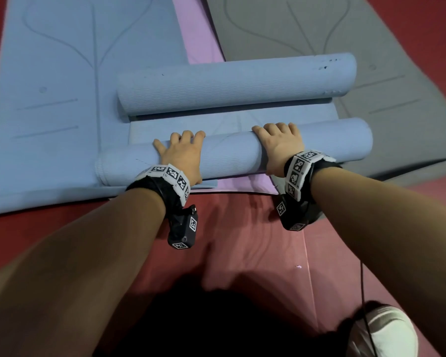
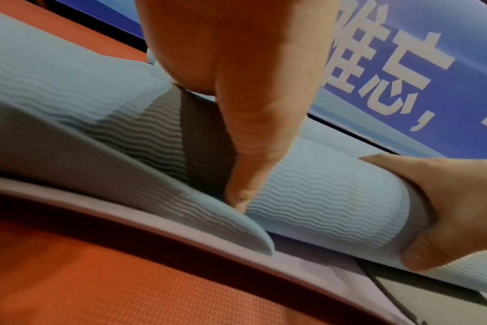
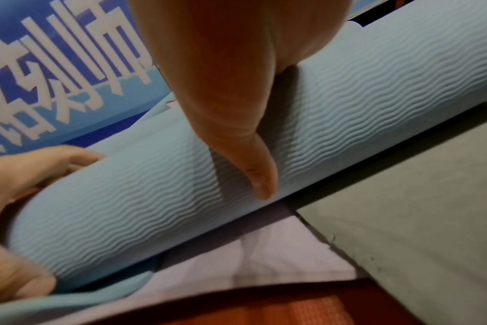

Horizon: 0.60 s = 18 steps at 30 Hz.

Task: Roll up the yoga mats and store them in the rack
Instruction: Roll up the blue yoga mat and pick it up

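A blue yoga mat lies across the floor, wound into a near roll (image 1: 232,150) and a far roll (image 1: 234,86) with a short flat strip between them. My left hand (image 1: 183,155) grips the near roll left of its middle, fingers curled over the top. My right hand (image 1: 281,145) grips it further right in the same way. In the left wrist view my thumb (image 2: 250,154) presses the ribbed roll (image 2: 320,187), and my right hand (image 2: 445,209) wraps it. The right wrist view shows the roll (image 3: 348,110) under my right hand (image 3: 237,110), with the left hand (image 3: 20,198) at its other end.
A flat blue mat (image 1: 62,73) spreads at the left, a purple mat (image 1: 198,34) lies under the rolls, and a grey mat (image 1: 345,34) spreads at the right. Red floor (image 1: 242,240) is near me. My white shoe (image 1: 381,331) is bottom right. A blue banner (image 2: 403,66) stands behind.
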Tool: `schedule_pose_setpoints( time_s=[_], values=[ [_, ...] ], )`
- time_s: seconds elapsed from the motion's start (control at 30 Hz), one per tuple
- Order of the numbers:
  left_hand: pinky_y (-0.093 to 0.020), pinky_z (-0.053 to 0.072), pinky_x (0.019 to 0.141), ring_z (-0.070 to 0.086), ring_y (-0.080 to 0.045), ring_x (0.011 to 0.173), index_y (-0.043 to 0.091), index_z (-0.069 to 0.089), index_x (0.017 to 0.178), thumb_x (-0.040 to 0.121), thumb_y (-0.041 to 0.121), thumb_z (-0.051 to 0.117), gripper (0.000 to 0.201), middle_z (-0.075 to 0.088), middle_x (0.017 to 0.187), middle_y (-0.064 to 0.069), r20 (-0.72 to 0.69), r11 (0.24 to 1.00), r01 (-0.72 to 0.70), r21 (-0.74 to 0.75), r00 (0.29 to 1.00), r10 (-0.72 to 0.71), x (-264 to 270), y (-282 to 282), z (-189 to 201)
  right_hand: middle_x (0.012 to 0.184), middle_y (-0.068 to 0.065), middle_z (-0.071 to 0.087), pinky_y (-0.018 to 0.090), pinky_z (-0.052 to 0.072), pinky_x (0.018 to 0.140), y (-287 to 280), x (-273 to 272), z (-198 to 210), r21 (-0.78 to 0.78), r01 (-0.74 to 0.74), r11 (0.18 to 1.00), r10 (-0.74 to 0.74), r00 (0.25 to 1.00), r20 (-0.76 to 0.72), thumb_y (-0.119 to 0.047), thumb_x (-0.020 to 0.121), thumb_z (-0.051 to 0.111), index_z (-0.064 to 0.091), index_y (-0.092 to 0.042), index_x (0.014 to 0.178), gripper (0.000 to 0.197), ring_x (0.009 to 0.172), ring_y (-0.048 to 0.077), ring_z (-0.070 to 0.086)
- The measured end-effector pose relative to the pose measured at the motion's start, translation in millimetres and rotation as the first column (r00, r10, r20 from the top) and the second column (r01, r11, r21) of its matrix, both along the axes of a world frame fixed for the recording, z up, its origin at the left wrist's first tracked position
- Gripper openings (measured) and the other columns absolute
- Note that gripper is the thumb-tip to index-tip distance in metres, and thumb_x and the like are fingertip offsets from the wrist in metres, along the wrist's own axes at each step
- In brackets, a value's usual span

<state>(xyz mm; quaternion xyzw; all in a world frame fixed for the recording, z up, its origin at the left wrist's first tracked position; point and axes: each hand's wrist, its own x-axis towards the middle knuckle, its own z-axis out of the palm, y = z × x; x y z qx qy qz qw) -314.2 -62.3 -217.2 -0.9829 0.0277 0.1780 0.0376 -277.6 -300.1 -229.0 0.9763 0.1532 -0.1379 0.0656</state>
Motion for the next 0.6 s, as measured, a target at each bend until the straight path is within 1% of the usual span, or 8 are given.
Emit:
schedule_pose_setpoints(
  time_s=[0.1, 0.2, 0.3, 0.37, 0.43, 0.53, 0.6],
  values=[
    [-0.063, 0.033, 0.097, 0.039, -0.027, 0.121, 0.033, 0.029, 0.139, 0.059, 0.032, 0.087, 0.099, 0.043, 0.135, 0.002, 0.067, 1.000, 0.015, 0.013, 0.998, -0.015, -8.3, 1.9, 0.1, 0.136, 0.001, 0.045, 0.048, 0.022, 0.113, -1.1, -10.8, 1.2, 0.025, -0.008, 1.000, 0.006, 0.999, 0.049, -0.049, 0.060, 0.079, 0.026, -0.030, 0.144, 0.101, 0.128, 0.029, 0.040],
    [-0.058, 0.037, 0.094, 0.041, -0.025, 0.120, 0.034, 0.030, 0.138, 0.060, 0.032, 0.085, 0.096, 0.045, 0.133, 0.003, 0.106, 0.999, 0.035, 0.035, 0.994, -0.039, -18.0, 4.5, 7.3, 0.131, 0.001, 0.047, 0.048, 0.026, 0.108, -1.7, -24.5, 8.2, 0.026, -0.017, 1.000, 0.016, 0.998, 0.065, -0.049, 0.058, 0.079, 0.028, -0.028, 0.143, 0.101, 0.123, 0.029, 0.042],
    [-0.056, 0.038, 0.094, 0.041, -0.025, 0.121, 0.033, 0.030, 0.140, 0.059, 0.034, 0.086, 0.098, 0.044, 0.134, 0.004, 0.105, 0.999, 0.047, 0.028, 0.993, -0.050, -26.4, 6.0, 24.2, 0.127, 0.000, 0.048, 0.048, 0.029, 0.105, -2.0, -34.4, 22.2, 0.035, -0.016, 0.999, 0.013, 0.997, 0.076, -0.042, 0.059, 0.078, 0.030, -0.029, 0.141, 0.096, 0.119, 0.029, 0.044],
    [-0.056, 0.037, 0.094, 0.041, -0.026, 0.121, 0.033, 0.032, 0.139, 0.059, 0.032, 0.086, 0.097, 0.045, 0.133, 0.004, 0.124, 0.998, 0.053, 0.024, 0.991, -0.055, -34.0, 5.5, 39.9, 0.124, -0.001, 0.050, 0.048, 0.031, 0.102, -3.4, -43.4, 34.5, 0.051, -0.009, 0.999, 0.005, 0.995, 0.095, -0.042, 0.058, 0.078, 0.032, -0.030, 0.137, 0.092, 0.116, 0.029, 0.046],
    [-0.056, 0.038, 0.094, 0.041, -0.026, 0.121, 0.033, 0.033, 0.140, 0.056, 0.033, 0.087, 0.099, 0.046, 0.132, 0.004, 0.139, 0.998, 0.059, 0.019, 0.988, -0.061, -42.1, 5.2, 54.2, 0.124, -0.001, 0.049, 0.048, 0.032, 0.102, -5.1, -53.3, 46.5, 0.076, 0.003, 0.997, -0.010, 0.995, 0.100, -0.040, 0.058, 0.077, 0.033, -0.030, 0.136, 0.091, 0.116, 0.029, 0.045],
    [-0.057, 0.038, 0.095, 0.041, -0.026, 0.121, 0.033, 0.033, 0.141, 0.050, 0.041, 0.092, 0.109, 0.046, 0.132, 0.005, 0.116, 0.997, 0.078, 0.025, 0.990, -0.080, -58.5, 5.7, 72.9, 0.127, -0.001, 0.047, 0.049, 0.031, 0.104, -7.8, -71.1, 63.5, 0.090, 0.010, 0.996, -0.017, 0.997, 0.076, -0.042, 0.055, 0.079, 0.033, -0.031, 0.138, 0.096, 0.119, 0.028, 0.043],
    [-0.058, 0.039, 0.095, 0.042, -0.026, 0.121, 0.033, 0.034, 0.141, 0.047, 0.045, 0.092, 0.111, 0.047, 0.132, 0.006, 0.086, 0.995, 0.092, 0.032, 0.992, -0.095, -71.8, 4.8, 82.6, 0.126, -0.002, 0.047, 0.048, 0.032, 0.103, -10.2, -83.5, 71.7, 0.076, 0.001, 0.997, -0.005, 0.999, 0.043, -0.044, 0.052, 0.082, 0.032, -0.033, 0.137, 0.099, 0.118, 0.028, 0.044]
  ],
)
